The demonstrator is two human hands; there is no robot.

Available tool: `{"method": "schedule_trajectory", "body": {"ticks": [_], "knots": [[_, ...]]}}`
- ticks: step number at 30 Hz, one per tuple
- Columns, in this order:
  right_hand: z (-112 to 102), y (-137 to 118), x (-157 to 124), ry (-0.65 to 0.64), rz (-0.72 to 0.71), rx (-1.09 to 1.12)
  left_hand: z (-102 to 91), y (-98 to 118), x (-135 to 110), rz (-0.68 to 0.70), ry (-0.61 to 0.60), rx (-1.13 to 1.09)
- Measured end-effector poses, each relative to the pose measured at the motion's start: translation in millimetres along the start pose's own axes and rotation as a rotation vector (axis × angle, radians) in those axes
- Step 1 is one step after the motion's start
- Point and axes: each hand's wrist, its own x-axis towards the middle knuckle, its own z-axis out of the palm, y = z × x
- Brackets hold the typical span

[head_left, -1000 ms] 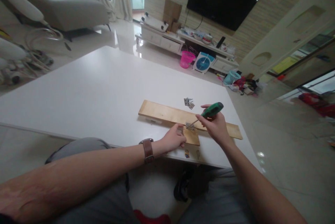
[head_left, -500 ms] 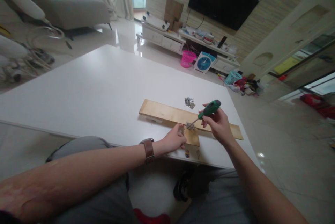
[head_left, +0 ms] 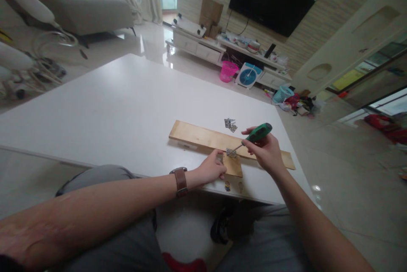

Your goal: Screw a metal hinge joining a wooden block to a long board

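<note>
A long wooden plank [head_left: 203, 136] lies near the front edge of the white table [head_left: 121, 110]. A small wooden piece [head_left: 233, 168] butts against it, with a metal hinge [head_left: 231, 152] across the joint. My right hand [head_left: 265, 151] is closed round a green-handled screwdriver [head_left: 256, 134], and the tip of the tool rests on the hinge. My left hand [head_left: 210, 169], fingers curled, presses on the small wooden piece at its left side. A brown watch is on my left wrist.
Several loose metal hinges [head_left: 229, 124] lie on the table just behind the plank. Two small stickers [head_left: 233, 186] sit at the table's front edge. Beyond the table are a TV stand, a pink basket [head_left: 227, 71] and a small fan [head_left: 247, 77].
My right hand has turned the screwdriver handle a little; the handle tilted slightly up and then back down. The tip stays on the hinge. My left hand has not moved.
</note>
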Motion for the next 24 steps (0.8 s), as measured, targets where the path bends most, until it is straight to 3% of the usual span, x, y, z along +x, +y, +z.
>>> {"method": "schedule_trajectory", "body": {"ticks": [9, 18, 24], "knots": [[-7, -4, 0, -0.16, -0.026, 0.102, 0.2, -1, 1, 0.004, -0.003, -0.001], [-8, -3, -1, -0.04, -0.021, -0.047, 0.2, -2, 0, 0.01, 0.015, 0.026], [-11, -4, -3, -0.11, -0.077, 0.022, -0.2, -3, 0, 0.014, 0.01, 0.016]]}}
